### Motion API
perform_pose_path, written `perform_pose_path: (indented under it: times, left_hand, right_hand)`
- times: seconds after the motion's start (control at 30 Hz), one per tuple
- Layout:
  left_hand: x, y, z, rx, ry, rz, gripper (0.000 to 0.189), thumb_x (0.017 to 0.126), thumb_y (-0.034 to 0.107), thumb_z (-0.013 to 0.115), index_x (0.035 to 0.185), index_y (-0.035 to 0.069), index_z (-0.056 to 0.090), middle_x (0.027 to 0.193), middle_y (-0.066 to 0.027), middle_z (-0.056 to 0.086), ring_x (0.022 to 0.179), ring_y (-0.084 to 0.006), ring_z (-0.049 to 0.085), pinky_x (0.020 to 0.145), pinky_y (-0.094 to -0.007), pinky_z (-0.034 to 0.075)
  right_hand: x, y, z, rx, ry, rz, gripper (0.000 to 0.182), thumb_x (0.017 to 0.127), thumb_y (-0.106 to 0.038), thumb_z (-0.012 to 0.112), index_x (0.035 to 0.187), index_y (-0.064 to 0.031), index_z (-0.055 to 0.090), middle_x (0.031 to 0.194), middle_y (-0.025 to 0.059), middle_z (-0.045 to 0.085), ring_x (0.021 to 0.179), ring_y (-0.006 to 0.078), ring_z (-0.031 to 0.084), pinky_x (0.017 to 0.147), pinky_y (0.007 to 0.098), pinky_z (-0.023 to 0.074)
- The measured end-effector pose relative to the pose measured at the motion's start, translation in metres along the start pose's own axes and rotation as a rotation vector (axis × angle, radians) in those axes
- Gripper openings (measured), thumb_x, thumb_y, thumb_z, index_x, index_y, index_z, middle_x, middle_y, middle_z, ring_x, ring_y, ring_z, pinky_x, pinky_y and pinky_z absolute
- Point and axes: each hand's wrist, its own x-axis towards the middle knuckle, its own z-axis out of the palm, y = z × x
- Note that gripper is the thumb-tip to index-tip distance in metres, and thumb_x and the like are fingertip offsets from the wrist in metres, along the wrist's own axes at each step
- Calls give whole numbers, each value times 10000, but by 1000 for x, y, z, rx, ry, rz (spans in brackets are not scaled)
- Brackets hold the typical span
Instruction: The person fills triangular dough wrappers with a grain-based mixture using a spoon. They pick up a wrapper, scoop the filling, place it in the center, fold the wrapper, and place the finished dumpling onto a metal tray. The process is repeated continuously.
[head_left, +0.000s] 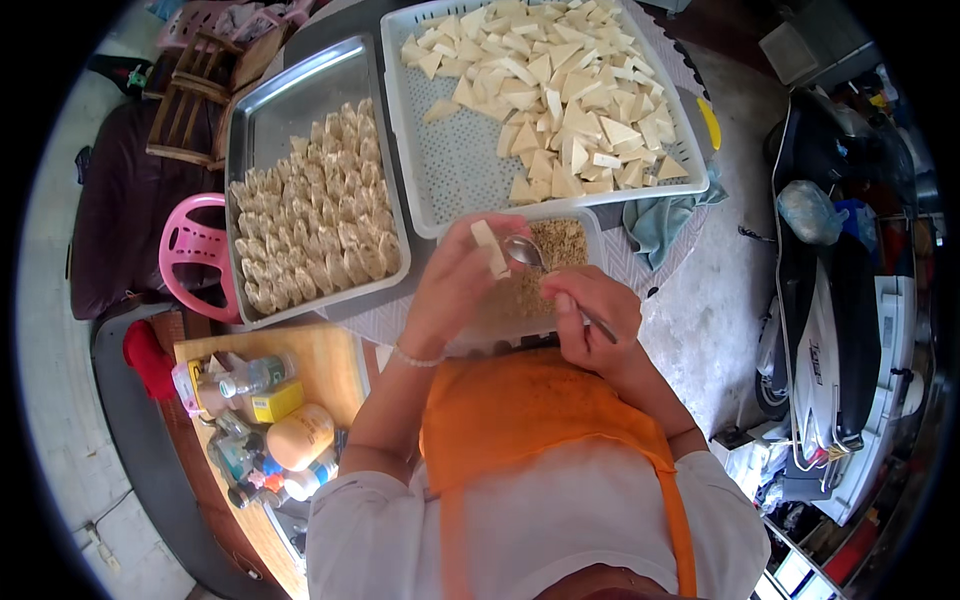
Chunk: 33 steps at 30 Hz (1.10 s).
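My left hand (457, 277) holds a pale tofu piece (489, 247) upright between fingers and thumb. In my right hand (596, 307) is a metal spoon (525, 252), its bowl close beside the tofu. Both hands are over a translucent plastic tub (592, 225) of crumbly brown filling (562, 244), partly hidden by them. Beyond it, a white perforated plastic tray (442, 172) carries a heap of tofu triangles (570, 90). To the left, a steel tray (277, 94) holds rows of tofu pieces (315, 225) standing on edge, with brownish filling showing on them.
A teal cloth (667, 221) hangs over the table edge at right. Left of the steel tray stands a pink plastic chair (196, 255). A wooden side table (330, 360) near my left elbow bears bottles and boxes. A scooter (825, 352) is parked at far right.
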Motion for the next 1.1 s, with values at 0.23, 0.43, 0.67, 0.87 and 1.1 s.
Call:
perform_pose_path:
  times: [0.23, 0.43, 0.67, 0.87, 1.1]
  left_hand:
    - [-2, -5, -1, 180, 44, -34, 390, 944, 13, 391, 1329, 63, 432, 1157, -105, 599, 1025, -189, 593, 870, -300, 502]
    - [-2, -17, -1, 425, -6, -12, 326, 938, 6, 400, 1228, 37, 544, 1117, -51, 604, 1033, -134, 575, 862, -268, 496]
    - [-17, -8, -9, 360, 128, 50, 291, 922, -15, 421, 1176, 8, 560, 1143, -89, 604, 1050, -150, 579, 900, -290, 495]
    - [-15, -10, -22, 157, 181, 82, 320, 897, -32, 437, 1208, -28, 513, 1206, -152, 580, 1090, -200, 584, 959, -335, 487]
    - [-15, -4, -22, 105, 188, -12, 354, 877, -32, 402, 1212, -39, 515, 1211, -152, 577, 1104, -209, 580, 964, -327, 474]
  right_hand:
    - [-4, -7, 9, -140, -63, -76, 227, 780, 71, 572, 994, -1, 598, 791, 124, 654, 637, 257, 652, 537, 306, 518]
    - [-9, 1, 24, -165, -69, -105, 222, 795, 47, 589, 1010, -7, 594, 808, 139, 652, 636, 266, 647, 561, 308, 525]
    - [-16, 18, 15, 301, 20, 656, 203, 899, -97, 518, 1042, 32, 583, 764, 128, 640, 648, 264, 640, 629, 357, 523]
    - [-7, 56, 41, 21, -636, 707, 247, 940, -165, 514, 1056, 49, 558, 756, 124, 653, 679, 214, 682, 648, 321, 531]
    - [-6, 48, 30, 708, -462, 1041, 250, 988, -198, 462, 1028, 23, 573, 822, 136, 673, 692, 207, 682, 633, 298, 552]
